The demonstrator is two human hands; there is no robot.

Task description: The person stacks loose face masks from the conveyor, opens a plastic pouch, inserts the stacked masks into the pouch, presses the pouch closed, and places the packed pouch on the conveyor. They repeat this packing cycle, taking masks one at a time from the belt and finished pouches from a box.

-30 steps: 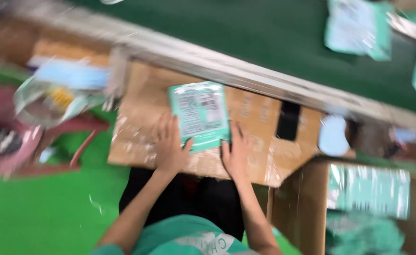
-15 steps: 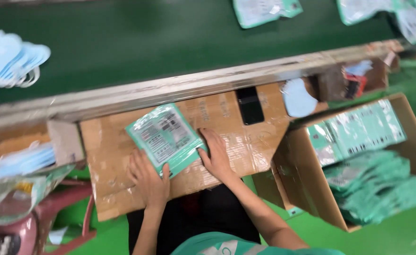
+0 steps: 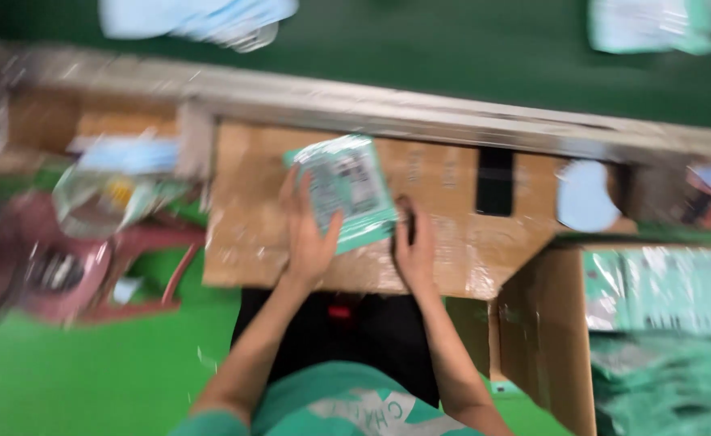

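- Both hands remained on a flat teal packet (image 3: 346,192) that lay on the cardboard tabletop (image 3: 242,242); half a second earlier the packet sat tilted with its lower corner between the hands, and it now lay straighter, closer to the left hand.
- The left hand (image 3: 307,238) grasped the packet's left edge, thumb over its face; the right hand (image 3: 414,250) pressed flat at its lower right corner, which suggested the packet was being squared up rather than lifted.
- The packet carried a pale printed label panel, blurred.
- At right, an open cardboard box (image 3: 545,339) held a stack of similar teal packets (image 3: 662,291).
- At left stood a red plastic stool (image 3: 89,266) and a clear bag (image 3: 113,194).
- Beyond the tabletop ran a metal rail (image 3: 420,117) and a dark green belt (image 3: 420,56) carrying pale blue masks (image 3: 198,16) and another teal packet (image 3: 654,24).
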